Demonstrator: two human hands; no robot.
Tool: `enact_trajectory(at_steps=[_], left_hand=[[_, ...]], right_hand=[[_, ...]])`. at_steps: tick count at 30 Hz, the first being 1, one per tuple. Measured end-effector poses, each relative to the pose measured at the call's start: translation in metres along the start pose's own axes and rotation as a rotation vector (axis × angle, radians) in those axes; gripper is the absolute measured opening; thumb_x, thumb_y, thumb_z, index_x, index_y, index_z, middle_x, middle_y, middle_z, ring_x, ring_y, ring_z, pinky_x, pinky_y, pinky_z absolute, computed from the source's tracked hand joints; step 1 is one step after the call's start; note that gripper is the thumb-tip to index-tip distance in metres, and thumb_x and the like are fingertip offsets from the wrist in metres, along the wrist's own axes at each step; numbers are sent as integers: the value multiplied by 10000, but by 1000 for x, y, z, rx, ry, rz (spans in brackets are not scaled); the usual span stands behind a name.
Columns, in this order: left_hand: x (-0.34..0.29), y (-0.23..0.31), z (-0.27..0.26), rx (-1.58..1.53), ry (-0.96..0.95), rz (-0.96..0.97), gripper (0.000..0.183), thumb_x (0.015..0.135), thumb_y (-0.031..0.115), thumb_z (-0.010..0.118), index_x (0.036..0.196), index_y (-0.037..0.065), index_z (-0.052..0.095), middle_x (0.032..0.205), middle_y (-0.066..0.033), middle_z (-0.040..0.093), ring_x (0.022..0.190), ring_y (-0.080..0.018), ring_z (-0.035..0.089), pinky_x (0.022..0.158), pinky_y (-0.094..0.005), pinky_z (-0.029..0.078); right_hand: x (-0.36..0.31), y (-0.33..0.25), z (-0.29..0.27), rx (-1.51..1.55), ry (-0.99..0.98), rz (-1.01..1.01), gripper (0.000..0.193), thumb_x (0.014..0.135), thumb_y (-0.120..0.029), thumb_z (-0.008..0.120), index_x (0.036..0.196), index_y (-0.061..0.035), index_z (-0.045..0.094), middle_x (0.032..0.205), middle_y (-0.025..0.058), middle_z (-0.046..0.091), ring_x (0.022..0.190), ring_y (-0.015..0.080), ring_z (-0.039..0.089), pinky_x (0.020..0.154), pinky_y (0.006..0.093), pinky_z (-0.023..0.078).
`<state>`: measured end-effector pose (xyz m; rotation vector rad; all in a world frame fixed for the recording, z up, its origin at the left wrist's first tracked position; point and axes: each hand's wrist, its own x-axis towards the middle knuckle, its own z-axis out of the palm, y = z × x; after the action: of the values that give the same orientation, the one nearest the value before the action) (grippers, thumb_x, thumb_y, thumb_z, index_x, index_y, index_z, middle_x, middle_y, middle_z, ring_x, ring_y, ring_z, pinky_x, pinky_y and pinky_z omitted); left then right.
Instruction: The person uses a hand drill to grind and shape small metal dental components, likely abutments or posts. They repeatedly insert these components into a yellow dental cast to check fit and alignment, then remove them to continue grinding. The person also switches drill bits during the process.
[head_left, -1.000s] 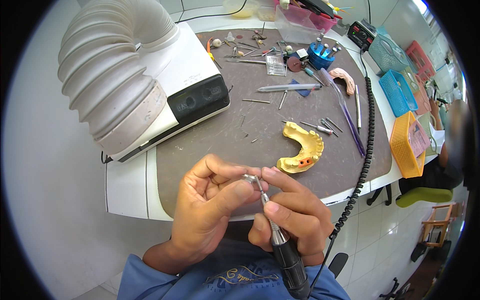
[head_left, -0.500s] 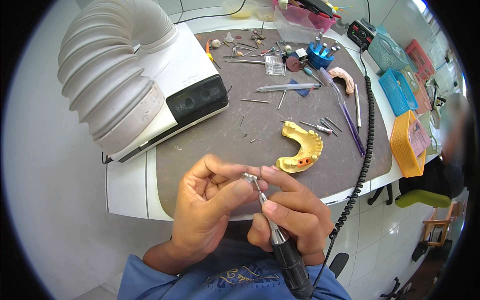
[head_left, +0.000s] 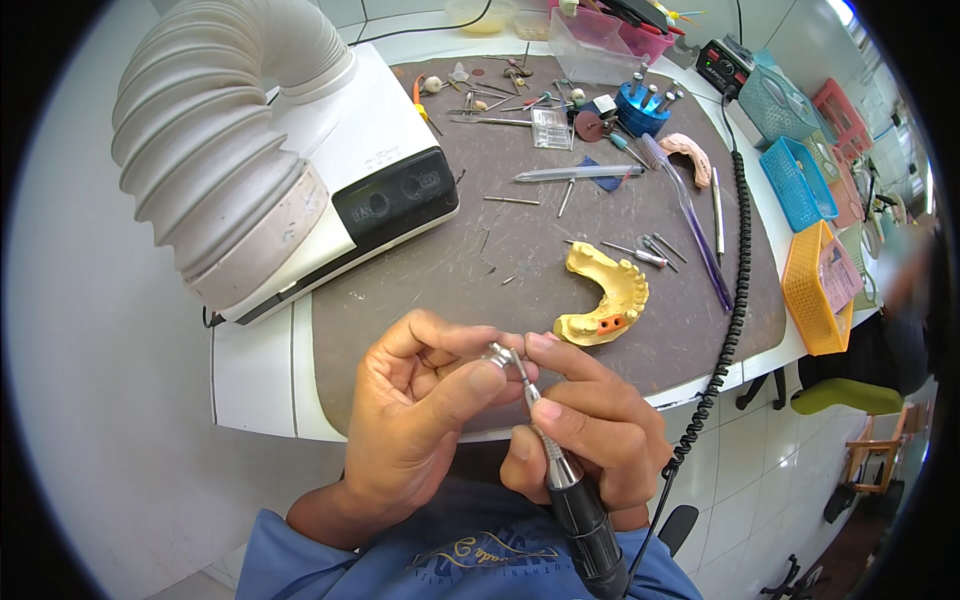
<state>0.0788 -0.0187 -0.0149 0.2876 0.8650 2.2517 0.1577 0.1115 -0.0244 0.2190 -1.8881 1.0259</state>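
Between the thumb and fingers of my left hand (head_left: 425, 400) is a small shiny metal dental piece (head_left: 497, 354), partly covered by the fingertips. My right hand (head_left: 590, 425) grips a black and silver rotary handpiece (head_left: 575, 505) like a pen. Its thin bur (head_left: 518, 364) points up at the metal piece, and its tip is at or against it; I cannot tell which. Just beyond my fingers, a yellow dental model (head_left: 630, 290) with an orange section lies on the brown mat (head_left: 420, 270).
At the left stands a white suction unit (head_left: 395, 130) with a ribbed hose (head_left: 200, 140). Loose burs, a purple toothbrush (head_left: 690, 220), a pink denture-like arch (head_left: 688, 158) and a blue bur holder (head_left: 640, 110) lie farther back. A coiled black cord (head_left: 738, 270) runs along the right.
My right hand and the handpiece have shifted slightly right, and the bur has moved a little along the metal piece. My left hand has hardly moved.
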Motion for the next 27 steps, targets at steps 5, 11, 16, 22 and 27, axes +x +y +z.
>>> enact_trajectory(at_steps=[5, 11, 16, 22, 27], left_hand=[[-1, -1, -2, 13, 7, -3, 189, 919, 4, 642, 1088, -15, 559, 1074, -183, 670, 1002, -228, 685, 901, -358, 577], [0, 1, 0, -5, 2, -14, 179, 913, 20, 658, 1059, -2, 556, 1098, -187, 662, 998, -222, 683, 908, -358, 574], [1, 1, -2, -19, 11, -27, 172, 907, 22, 669, 1031, 7, 550, 1110, -187, 658, 1005, -227, 679, 907, -353, 571], [1, 1, 2, -21, 9, -19, 157, 910, 6, 656, 1024, 4, 549, 1113, -202, 655, 1005, -230, 674, 894, -350, 570], [1, 2, 3, -14, 15, -27, 140, 912, -10, 643, 1015, 4, 549, 1118, -207, 652, 1010, -223, 670, 895, -350, 570]], right_hand=[[0, -1, 0, -3, 2, 10, 312, 747, -45, 816, 982, 18, 621, 817, 153, 680, 934, 414, 708, 797, 464, 613], [-2, -2, 0, 13, 17, 19, 299, 757, -40, 805, 985, 14, 618, 825, 155, 683, 928, 408, 710, 791, 468, 615], [-2, -3, 0, -10, 7, 19, 316, 753, -40, 808, 1008, 3, 627, 859, 147, 685, 944, 395, 708, 814, 480, 609], [0, -2, 0, -53, -46, -29, 303, 756, -30, 800, 1009, -4, 636, 864, 125, 679, 966, 391, 703, 817, 476, 610], [0, -3, 3, -66, -25, -17, 304, 756, -28, 800, 1012, -2, 639, 862, 126, 676, 970, 395, 702, 827, 479, 604]])
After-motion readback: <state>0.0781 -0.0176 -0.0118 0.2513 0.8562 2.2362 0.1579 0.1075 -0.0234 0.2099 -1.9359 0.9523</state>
